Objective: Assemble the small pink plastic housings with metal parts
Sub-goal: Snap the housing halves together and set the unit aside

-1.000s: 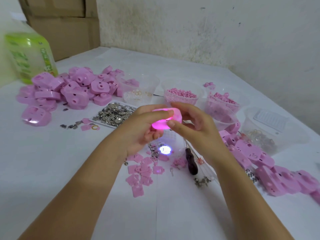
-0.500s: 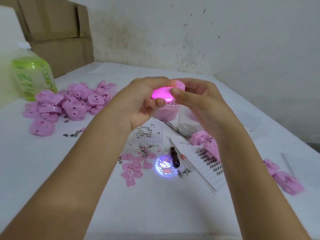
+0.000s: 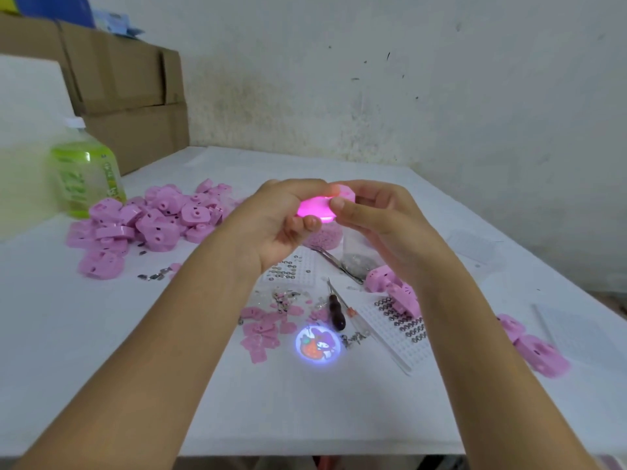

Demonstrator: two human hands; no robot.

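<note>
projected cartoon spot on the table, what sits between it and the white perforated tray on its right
Head view: loose small metal parts and a thin clear rod lie between the spot and the tray.

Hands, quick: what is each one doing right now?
Left hand: grips the lit housing.
Right hand: pinches the same housing.

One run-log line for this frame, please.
left hand: grips glowing pink housing | right hand: pinches its right end | table: cartoon image projected below hands | housing pile: far left
</note>
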